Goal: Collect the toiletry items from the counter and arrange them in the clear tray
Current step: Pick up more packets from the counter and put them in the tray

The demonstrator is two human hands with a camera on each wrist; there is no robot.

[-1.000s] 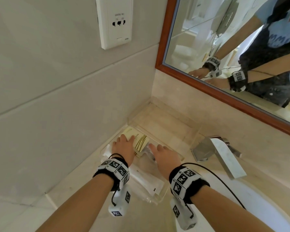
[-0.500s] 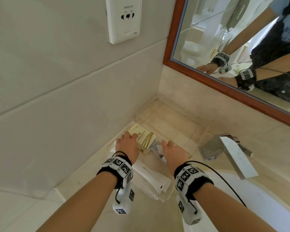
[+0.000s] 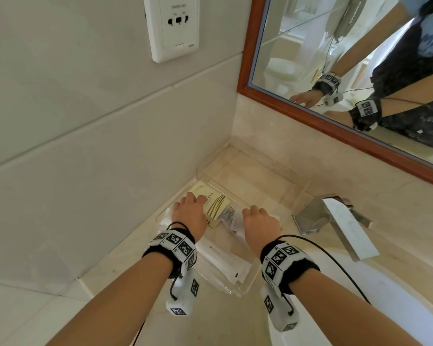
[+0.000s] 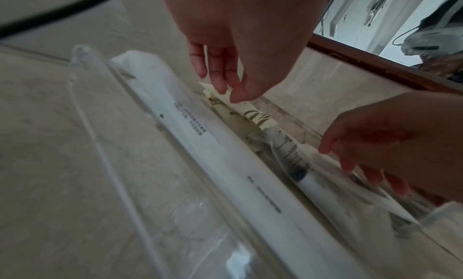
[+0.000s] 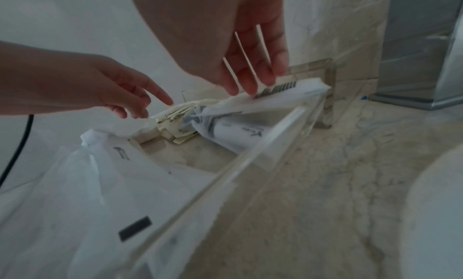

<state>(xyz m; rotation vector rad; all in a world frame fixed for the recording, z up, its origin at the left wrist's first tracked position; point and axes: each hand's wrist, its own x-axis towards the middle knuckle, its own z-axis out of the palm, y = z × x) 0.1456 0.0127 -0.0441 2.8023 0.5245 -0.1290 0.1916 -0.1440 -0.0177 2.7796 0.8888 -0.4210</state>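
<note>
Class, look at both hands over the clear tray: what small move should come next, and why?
Probably press the white packet down flat with the right hand: one end rides up on the clear tray rim, while the left hand rests on the yellow sachets inside.

Pale tiled wall (image 3: pixel 85 121) with white socket (image 3: pixel 174 26), wood-framed mirror (image 3: pixel 335 58) above beige marble counter (image 3: pixel 273 151), chrome tap (image 3: pixel 335 221) over white basin (image 3: pixel 385 295), soft daylight across the corner.

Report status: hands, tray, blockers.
Both hands open: left hand on yellow packets, right hand on white packet. Packets in tray. Nothing blocking.
</note>
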